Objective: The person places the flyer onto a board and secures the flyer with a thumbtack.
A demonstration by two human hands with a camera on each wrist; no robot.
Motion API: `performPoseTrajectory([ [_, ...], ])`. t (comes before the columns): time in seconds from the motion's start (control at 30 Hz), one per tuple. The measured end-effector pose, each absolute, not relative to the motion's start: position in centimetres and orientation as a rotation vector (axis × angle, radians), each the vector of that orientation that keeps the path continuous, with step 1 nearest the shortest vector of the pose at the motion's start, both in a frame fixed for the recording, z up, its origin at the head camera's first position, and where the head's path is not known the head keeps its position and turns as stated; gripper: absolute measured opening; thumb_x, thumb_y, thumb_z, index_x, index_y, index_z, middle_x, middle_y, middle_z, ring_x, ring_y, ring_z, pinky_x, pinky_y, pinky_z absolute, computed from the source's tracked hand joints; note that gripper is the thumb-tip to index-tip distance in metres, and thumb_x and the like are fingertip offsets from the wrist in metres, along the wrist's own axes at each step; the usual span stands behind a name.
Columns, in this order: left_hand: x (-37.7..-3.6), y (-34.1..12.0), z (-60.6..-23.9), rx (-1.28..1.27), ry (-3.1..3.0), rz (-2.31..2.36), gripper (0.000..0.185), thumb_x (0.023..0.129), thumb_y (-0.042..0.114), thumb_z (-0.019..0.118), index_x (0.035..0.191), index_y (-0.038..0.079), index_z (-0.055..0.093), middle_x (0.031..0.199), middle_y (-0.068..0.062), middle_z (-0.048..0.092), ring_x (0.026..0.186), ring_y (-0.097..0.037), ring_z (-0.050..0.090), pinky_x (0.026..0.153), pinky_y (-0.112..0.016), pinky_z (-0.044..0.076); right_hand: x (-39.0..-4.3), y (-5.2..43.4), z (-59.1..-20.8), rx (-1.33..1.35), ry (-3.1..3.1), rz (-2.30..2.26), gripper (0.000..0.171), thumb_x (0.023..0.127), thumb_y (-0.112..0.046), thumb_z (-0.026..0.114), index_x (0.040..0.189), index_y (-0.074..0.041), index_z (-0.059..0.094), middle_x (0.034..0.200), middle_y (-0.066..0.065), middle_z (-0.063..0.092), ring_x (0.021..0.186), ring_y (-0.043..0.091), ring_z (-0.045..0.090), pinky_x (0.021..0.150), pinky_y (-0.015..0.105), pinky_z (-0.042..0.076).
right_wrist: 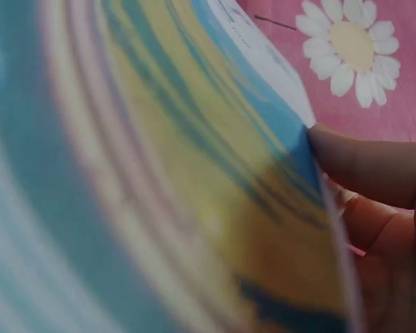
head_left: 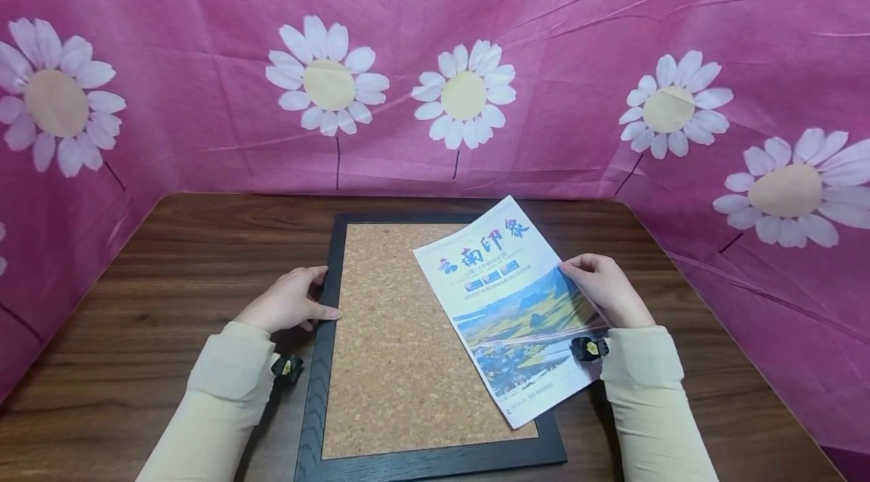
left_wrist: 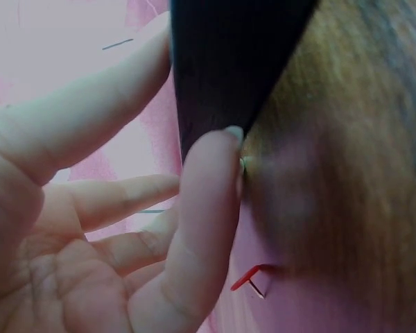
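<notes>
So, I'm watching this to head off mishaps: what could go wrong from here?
1. The red pin near the left hand has its metal point exposed, so it might prick that hand.
2. The paper slants over the board, so it could end up crooked.
3. Only the right hand pinches the paper, along one edge, so it may bend or slip.

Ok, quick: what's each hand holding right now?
Left hand: holding the left edge of the black-framed cork board.
Right hand: holding the printed sheet by its right edge, pinched.
</notes>
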State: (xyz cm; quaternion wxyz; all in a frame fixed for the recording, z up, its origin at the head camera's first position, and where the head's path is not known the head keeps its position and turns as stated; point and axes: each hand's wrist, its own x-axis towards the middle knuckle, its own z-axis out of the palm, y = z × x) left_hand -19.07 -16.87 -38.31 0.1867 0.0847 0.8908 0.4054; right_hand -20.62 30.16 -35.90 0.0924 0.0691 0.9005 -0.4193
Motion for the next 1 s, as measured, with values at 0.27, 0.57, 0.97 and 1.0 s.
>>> performPoseTrajectory([
  [0.27,-19.2,-17.0,-38.3,0.243,2.519,1.131,0.090,0.084,0.013,0.079,0.148,-0.016,0.023,0.141,-0.040,0.036,0.074,-0.020,0.067,0.064,-0.033,0.060,-20.7,29.1,-35.5,0.056,2.695,-1.228,0.043,0.104,-0.032,0.050,0.123,0.006,0.057,0.108,0.018,0.063,0.088,0.021,0.056,0.077,0.028,0.046],
  [0.57,-19.3,-16.9,-38.2,0.248,2.519,1.115,0.089,0.085,0.015,0.079,0.149,-0.015,0.023,0.141,-0.038,0.037,0.069,-0.019,0.066,0.064,-0.033,0.060,-20.6,28.2,-35.6,0.065,2.643,-1.381,0.039,0.104,-0.029,0.052,0.119,0.006,0.057,0.096,0.007,0.062,0.079,0.013,0.055,0.068,0.026,0.048],
  [0.97,-19.2,-17.1,-38.3,0.254,2.522,1.113,0.089,0.085,0.015,0.079,0.148,-0.016,0.024,0.140,-0.037,0.039,0.066,-0.017,0.065,0.064,-0.033,0.060,-20.8,26.1,-36.0,0.022,2.570,-1.525,0.033,0.104,-0.023,0.052,0.115,0.008,0.055,0.080,0.000,0.059,0.064,0.010,0.052,0.056,0.024,0.047],
  [1.0,-19.2,-17.1,-38.3,0.253,2.523,1.112,0.089,0.085,0.015,0.079,0.148,-0.016,0.024,0.140,-0.037,0.039,0.066,-0.017,0.065,0.064,-0.033,0.060,-20.9,26.0,-36.0,0.026,2.567,-1.512,0.034,0.104,-0.024,0.053,0.115,0.008,0.055,0.081,0.000,0.060,0.065,0.010,0.052,0.056,0.024,0.047],
])
